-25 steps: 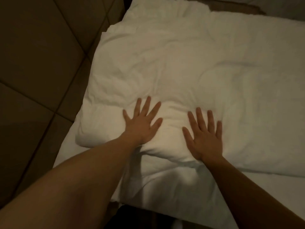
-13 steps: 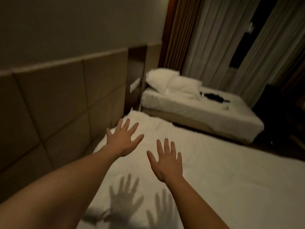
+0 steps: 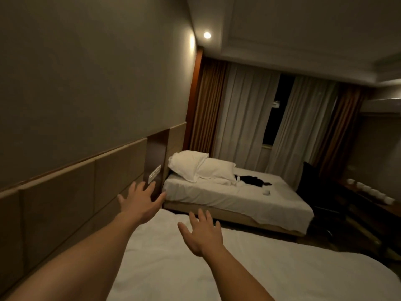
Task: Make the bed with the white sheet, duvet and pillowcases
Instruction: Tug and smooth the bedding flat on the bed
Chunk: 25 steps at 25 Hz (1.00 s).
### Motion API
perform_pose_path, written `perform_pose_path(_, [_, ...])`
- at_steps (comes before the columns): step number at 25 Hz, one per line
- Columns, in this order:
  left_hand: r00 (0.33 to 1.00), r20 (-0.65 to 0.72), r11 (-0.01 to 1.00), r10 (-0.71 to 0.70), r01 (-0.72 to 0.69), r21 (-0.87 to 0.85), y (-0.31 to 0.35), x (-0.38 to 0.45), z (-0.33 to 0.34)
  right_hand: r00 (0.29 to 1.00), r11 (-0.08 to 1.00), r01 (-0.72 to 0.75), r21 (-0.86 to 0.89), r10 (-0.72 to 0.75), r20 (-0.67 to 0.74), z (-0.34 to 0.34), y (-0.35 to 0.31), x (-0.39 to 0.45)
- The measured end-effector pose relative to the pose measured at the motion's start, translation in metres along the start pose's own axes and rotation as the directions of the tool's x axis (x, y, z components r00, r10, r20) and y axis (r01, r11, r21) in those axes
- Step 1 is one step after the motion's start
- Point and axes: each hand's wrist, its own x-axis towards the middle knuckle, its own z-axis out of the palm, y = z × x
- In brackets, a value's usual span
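I see my left hand (image 3: 141,205) and right hand (image 3: 201,234) spread, holding nothing, above the white duvet (image 3: 173,268), probably lifted to reach the pillows (image 3: 199,168).

White fabric sheet (image 3: 249,270): spread flat over near bed, faint wrinkles, lies below and ahead of both sets of fingers, not touched by them. Two white plump fabric pillows (image 3: 201,168) in pillowcases: on far bed, at head end against wall, well beyond fingers; left one propped tilted, overlapping right one, which lies flatter. Duvet not distinguishable from sheet in dim light.
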Motion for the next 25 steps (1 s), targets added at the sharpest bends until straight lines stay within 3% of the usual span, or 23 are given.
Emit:
perform_pose_path(10, [0.977, 0.117, 0.981, 0.181, -0.188, 0.056, -0.069, 0.146, 0.036, 0.988, 0.989, -0.151, 0.005, 0.151, -0.005, 0.012, -0.061, 0.132])
perform_pose_path(17, [0.969, 0.199, 0.986, 0.149, -0.162, 0.047, -0.142, 0.213, 0.075, 0.988, 0.988, -0.142, -0.054, 0.145, 0.061, 0.051, -0.088, 0.215])
perform_pose_path(25, [0.947, 0.314, 0.993, 0.071, -0.095, 0.063, -0.178, 0.253, 0.163, 0.967, 0.986, -0.15, -0.075, 0.162, 0.196, 0.133, -0.067, 0.295])
